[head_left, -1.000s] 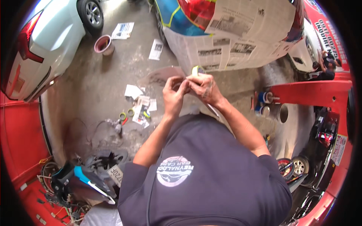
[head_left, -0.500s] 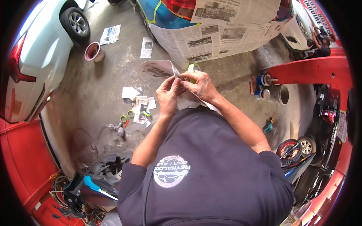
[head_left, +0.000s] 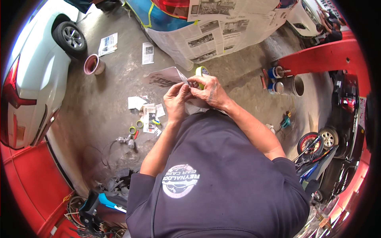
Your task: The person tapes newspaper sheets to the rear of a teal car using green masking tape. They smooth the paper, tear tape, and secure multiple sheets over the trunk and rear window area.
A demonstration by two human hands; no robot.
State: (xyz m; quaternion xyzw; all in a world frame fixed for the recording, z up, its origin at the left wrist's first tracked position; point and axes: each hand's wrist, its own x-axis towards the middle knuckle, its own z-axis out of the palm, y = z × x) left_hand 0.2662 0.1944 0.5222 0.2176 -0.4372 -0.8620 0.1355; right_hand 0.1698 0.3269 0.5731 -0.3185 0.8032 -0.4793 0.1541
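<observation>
In front of my chest, a folded newspaper sheet (head_left: 164,76) is pinched at its upper edge between both hands. My left hand (head_left: 176,102) closes on it with thumb and fingers. Fingertips of my right hand (head_left: 211,92) press together at the same edge, almost touching the left ones. A yellow-green roll of masking tape (head_left: 201,71) sits against the right hand's fingers, partly covered by them. Whether a strip of tape runs along the paper is too small to tell. Ahead stands a blue car (head_left: 170,27), its rear covered in taped newspaper (head_left: 216,37).
Loose paper scraps (head_left: 137,102), tape rolls (head_left: 132,130) and a spray gun (head_left: 129,141) lie on the floor at left. A pink bucket (head_left: 94,64) stands near a white car (head_left: 39,79). Paint cans (head_left: 275,88) and a red beam (head_left: 317,55) are at right.
My view has turned slightly, so the cars and floor items appear shifted. Both hands stay together on the newspaper, and its far flap has tilted a little.
</observation>
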